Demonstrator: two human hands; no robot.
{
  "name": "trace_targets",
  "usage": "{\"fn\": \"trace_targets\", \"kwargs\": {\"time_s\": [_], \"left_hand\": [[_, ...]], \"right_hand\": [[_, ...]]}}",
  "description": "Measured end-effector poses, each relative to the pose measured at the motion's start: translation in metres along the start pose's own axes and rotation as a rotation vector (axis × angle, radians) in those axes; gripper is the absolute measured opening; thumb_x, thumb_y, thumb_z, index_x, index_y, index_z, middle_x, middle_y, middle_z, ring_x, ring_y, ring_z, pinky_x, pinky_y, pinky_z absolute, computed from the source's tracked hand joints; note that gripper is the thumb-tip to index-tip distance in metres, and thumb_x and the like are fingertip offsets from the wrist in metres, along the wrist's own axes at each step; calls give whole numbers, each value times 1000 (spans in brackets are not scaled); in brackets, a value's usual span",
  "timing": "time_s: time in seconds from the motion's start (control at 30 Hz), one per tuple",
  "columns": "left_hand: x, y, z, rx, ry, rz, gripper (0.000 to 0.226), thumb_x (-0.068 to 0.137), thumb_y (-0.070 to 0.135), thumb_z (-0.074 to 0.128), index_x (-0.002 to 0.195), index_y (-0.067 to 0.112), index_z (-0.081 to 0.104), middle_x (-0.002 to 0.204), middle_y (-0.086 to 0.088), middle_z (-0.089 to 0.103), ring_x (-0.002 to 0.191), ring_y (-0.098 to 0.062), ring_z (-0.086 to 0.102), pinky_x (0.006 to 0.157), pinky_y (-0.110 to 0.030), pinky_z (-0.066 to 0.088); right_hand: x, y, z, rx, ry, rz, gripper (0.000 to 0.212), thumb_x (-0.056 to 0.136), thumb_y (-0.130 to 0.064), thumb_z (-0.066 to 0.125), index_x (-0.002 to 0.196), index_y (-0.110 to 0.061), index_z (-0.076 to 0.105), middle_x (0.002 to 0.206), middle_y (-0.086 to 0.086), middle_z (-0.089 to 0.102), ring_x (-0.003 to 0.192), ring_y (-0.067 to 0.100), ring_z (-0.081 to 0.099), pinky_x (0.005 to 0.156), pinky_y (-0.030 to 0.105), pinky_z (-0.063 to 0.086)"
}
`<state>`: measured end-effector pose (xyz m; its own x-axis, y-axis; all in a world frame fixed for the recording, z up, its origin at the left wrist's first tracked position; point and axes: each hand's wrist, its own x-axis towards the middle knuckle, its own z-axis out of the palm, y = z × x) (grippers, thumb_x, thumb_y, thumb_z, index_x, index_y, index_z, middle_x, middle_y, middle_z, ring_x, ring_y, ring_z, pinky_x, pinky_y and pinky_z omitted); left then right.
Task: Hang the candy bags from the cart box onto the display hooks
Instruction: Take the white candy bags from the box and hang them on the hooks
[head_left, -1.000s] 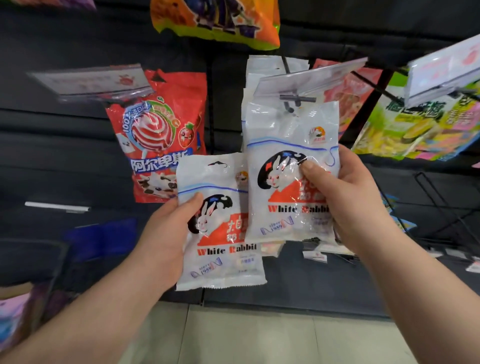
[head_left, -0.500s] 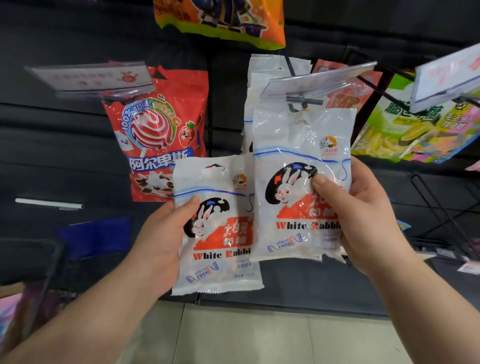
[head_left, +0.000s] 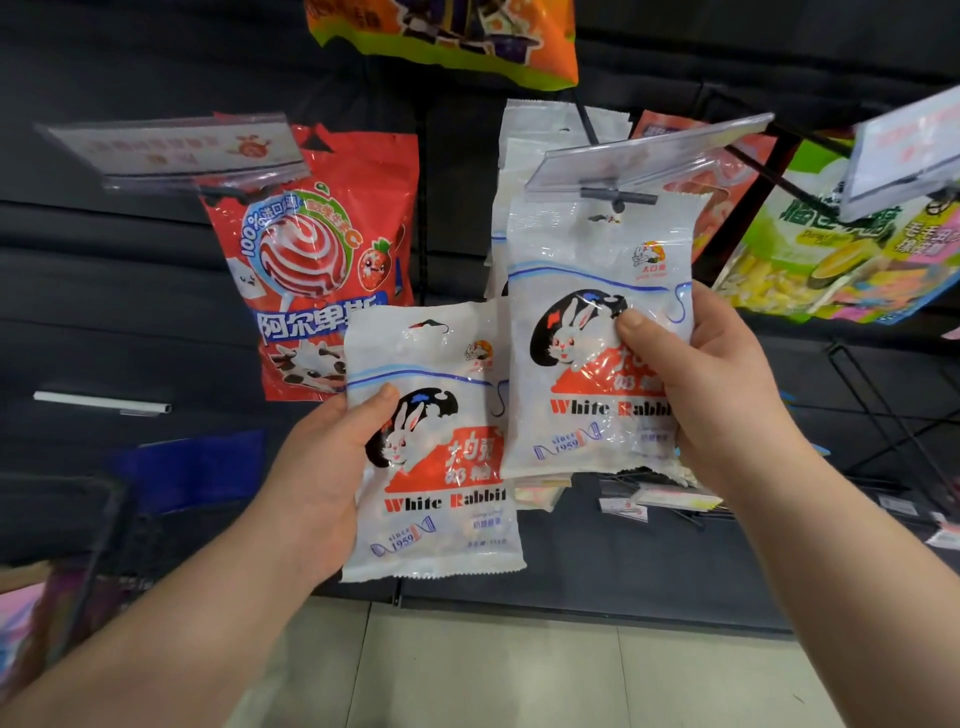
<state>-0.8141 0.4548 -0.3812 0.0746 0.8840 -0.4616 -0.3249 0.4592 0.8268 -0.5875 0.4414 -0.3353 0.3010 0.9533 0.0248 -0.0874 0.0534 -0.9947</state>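
Note:
My right hand (head_left: 711, 395) grips a white White Rabbit candy bag (head_left: 597, 332) by its right side, holding it up so its top hole sits at the tip of the black display hook (head_left: 615, 197) under a clear price tag holder (head_left: 649, 153). More white bags (head_left: 524, 156) hang behind it on the same hook. My left hand (head_left: 322, 478) holds a second White Rabbit bag (head_left: 431, 457) by its left edge, lower and to the left, partly tucked behind the first bag.
A red lollipop bag (head_left: 322, 270) hangs on the left hook under its price tag (head_left: 171, 150). An orange bag (head_left: 447, 36) hangs above, green and yellow bags (head_left: 826, 260) at right. Bare wire hooks (head_left: 883, 405) stick out lower right. The cart edge (head_left: 98, 551) is at lower left.
My right hand has lifted its bag upward and rightward until its hole meets the hook tip. My left hand with the second bag stays roughly in place.

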Motion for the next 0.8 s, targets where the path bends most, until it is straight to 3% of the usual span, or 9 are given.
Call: {"fn": "trace_targets", "kwargs": {"time_s": [0.2, 0.5, 0.63, 0.8], "left_hand": [[2, 4, -7, 1, 20, -12, 23, 91, 29, 61, 112, 21, 67, 96, -7, 77, 79, -25, 74, 58, -41, 60], [7, 11, -12, -13, 18, -11, 31, 90, 29, 61, 120, 19, 65, 104, -10, 75, 92, -31, 72, 64, -45, 60], [7, 14, -6, -26, -6, 3, 29, 90, 27, 61, 118, 20, 66, 103, -9, 75, 91, -29, 72, 64, -45, 61], [6, 16, 3, -32, -40, 24, 30, 92, 25, 60, 120, 18, 65, 106, -10, 74, 94, -29, 71, 66, -45, 61]], "right_hand": [[5, 5, 2, -26, -2, 20, 31, 91, -10, 60, 121, -13, 56, 101, 5, 74, 83, 20, 74, 64, 32, 59], [44, 13, 12, -165, 120, -25, 23, 90, -14, 63, 111, -21, 57, 103, 5, 71, 89, 23, 71, 79, 45, 59], [65, 19, 15, -202, 135, -38, 19, 90, -19, 63, 91, -35, 52, 93, -5, 69, 77, 11, 70, 65, 32, 57], [80, 24, 17, -237, 152, -3, 20, 90, -23, 64, 98, -34, 50, 97, -4, 68, 80, 11, 69, 57, 26, 55]]}}
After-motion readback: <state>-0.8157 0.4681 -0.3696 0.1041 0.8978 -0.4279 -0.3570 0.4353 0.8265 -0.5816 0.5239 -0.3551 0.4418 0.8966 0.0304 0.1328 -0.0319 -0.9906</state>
